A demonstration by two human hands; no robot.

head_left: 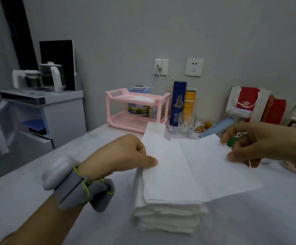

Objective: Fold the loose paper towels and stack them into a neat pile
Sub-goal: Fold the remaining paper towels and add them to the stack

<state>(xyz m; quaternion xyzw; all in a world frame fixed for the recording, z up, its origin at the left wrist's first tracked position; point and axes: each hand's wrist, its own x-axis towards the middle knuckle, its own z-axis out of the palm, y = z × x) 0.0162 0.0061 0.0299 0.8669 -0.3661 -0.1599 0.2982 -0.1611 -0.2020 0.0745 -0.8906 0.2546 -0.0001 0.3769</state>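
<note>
A white paper towel (pixel 196 167) lies spread open, its left half on top of a pile of folded paper towels (pixel 168 214) and its right half on the white table (pixel 37 200). My left hand (pixel 126 154) pinches the towel's left edge between thumb and curled fingers. My right hand (pixel 267 147) pinches the towel's right edge near its far corner. Another loose white towel (pixel 155 129) lies just behind the open one. A grey band with a white device is strapped round my left wrist.
A pink two-tier rack (pixel 136 110) stands at the back of the table, with a blue flask (pixel 178 103), a yellow tube (pixel 189 101) and a glass cup (pixel 187 124) beside it. Paper bags (pixel 248 103) stand at the back right. A water dispenser with kettles (pixel 42 103) stands left of the table.
</note>
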